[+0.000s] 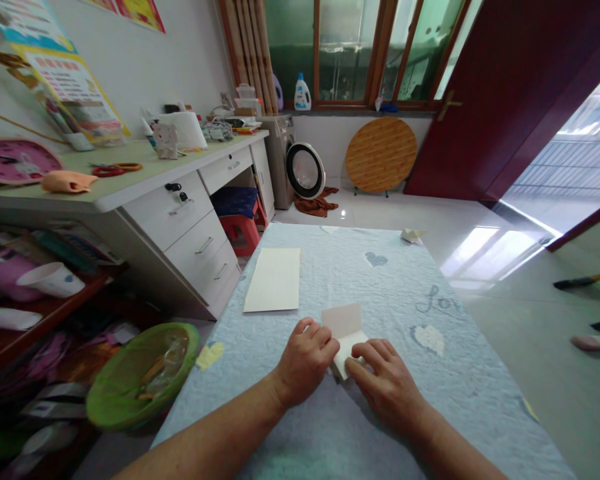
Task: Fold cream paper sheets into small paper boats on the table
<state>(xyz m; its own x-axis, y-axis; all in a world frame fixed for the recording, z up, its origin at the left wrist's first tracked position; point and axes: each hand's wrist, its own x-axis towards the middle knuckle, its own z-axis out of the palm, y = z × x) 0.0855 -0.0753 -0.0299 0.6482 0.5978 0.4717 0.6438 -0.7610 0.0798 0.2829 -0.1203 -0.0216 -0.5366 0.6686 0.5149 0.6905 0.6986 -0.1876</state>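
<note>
A small sheet of folded white paper lies on the light blue cloth between my two hands, one flap standing up at the back. My left hand is closed on the paper's left edge, fingers curled. At its right edge, my right hand holds the near part with thumb and bent fingers pressed together. The paper's underside and the fingertips of my left hand are partly hidden. A stack of cream paper rests flat farther off to the left, apart from both hands.
The table is covered by a blue patterned cloth. A folded paper piece sits at its far right corner. Left of it stand a green basket and a white drawer desk. A red stool is beyond.
</note>
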